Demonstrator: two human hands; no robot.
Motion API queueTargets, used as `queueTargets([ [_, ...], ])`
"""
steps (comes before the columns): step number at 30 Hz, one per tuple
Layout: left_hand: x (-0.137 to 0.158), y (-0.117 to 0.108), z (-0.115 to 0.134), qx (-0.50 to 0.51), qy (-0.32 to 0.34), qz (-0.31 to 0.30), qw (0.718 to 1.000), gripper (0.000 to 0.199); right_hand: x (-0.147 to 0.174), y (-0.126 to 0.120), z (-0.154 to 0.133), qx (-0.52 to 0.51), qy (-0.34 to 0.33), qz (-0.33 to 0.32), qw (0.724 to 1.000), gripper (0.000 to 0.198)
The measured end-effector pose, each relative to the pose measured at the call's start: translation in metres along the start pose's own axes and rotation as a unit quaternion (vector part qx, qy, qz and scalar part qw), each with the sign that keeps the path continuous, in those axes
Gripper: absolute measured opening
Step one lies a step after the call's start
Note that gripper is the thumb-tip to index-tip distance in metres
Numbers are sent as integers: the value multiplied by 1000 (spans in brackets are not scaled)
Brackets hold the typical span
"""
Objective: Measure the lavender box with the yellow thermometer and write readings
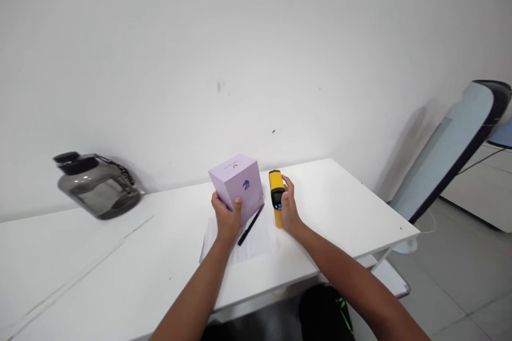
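Jug: dark smoky water jug (98,185) stands far left on the tabletop (340,208), against the wall and well apart from both hands.
Left hand: left hand (227,217) has its grip closed on the near lower corner of the lilac box (238,181), thumb across the front face, tilting the box onto an edge, likely to turn it for a look.
Paper and pen: white sheet (244,240) lies flat under the box; black pen (250,225) rests slantwise on it, between the hands.
Right hand: right hand (288,208) wraps the yellow thermometer gun (276,194), grip closed around its handle, which stands upright with the screen facing the person.
Fan: tower fan (448,149) leans at far right, off the tabletop.
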State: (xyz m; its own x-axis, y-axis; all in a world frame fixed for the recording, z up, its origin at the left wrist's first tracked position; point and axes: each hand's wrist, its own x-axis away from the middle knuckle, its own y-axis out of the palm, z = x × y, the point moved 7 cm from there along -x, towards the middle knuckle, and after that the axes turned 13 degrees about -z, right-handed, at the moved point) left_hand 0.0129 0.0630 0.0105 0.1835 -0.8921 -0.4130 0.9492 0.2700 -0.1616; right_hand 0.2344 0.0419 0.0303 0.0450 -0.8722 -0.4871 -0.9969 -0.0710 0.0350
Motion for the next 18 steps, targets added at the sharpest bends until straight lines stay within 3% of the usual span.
queueTargets([
  [10, -1, 4, 1, -9, 27, -10, 1000, 90, -6, 0, 19, -72, 29, 2, 997, 73],
  [18, 0, 7, 5, -3, 55, -8, 998, 91, -8, -7, 14, -42, 40, 17, 998, 68],
])
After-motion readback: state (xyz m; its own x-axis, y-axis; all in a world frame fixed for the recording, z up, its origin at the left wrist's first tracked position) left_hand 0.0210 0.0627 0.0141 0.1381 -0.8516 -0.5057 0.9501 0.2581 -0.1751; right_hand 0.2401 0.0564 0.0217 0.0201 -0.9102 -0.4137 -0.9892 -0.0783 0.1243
